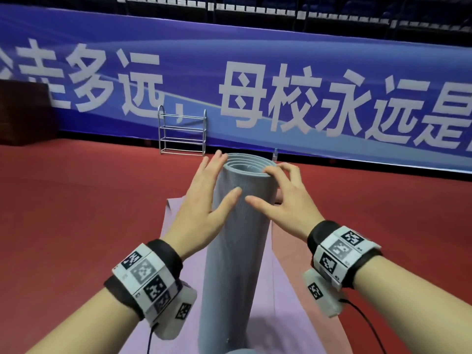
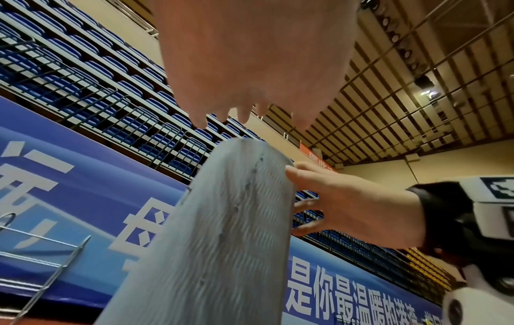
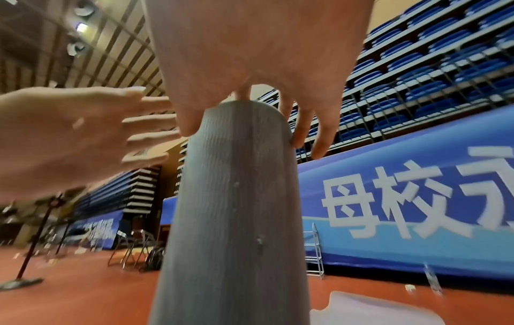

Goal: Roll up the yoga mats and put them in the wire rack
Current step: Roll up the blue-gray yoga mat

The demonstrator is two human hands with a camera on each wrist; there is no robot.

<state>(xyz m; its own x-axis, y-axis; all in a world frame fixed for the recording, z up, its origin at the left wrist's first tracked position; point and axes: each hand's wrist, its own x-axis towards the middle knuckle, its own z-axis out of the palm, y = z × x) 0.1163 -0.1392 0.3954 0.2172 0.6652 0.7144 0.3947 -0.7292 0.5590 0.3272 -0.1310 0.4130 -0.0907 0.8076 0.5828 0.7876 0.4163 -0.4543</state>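
A rolled grey yoga mat [image 1: 235,238] [image 2: 222,230] [image 3: 236,209] stands upright on a flat purple mat [image 1: 281,290] on the red floor. My left hand [image 1: 217,180] lies against the roll's upper left side, fingers straight, thumb on its front. My right hand [image 1: 259,186] holds the top of the roll: its fingers curl over the rim and down the right side, and the thumb presses the front. The silver wire rack [image 1: 182,132] [image 3: 314,250] stands empty, far ahead against the blue banner.
A pink mat [image 1: 304,310] lies flat along the purple one's right edge. A water bottle [image 1: 275,154] stands by the banner wall [image 1: 332,98]. A dark cabinet [image 1: 25,111] is at the far left. Chairs [image 3: 133,248] and a stanchion [image 3: 30,248] stand off to the left.
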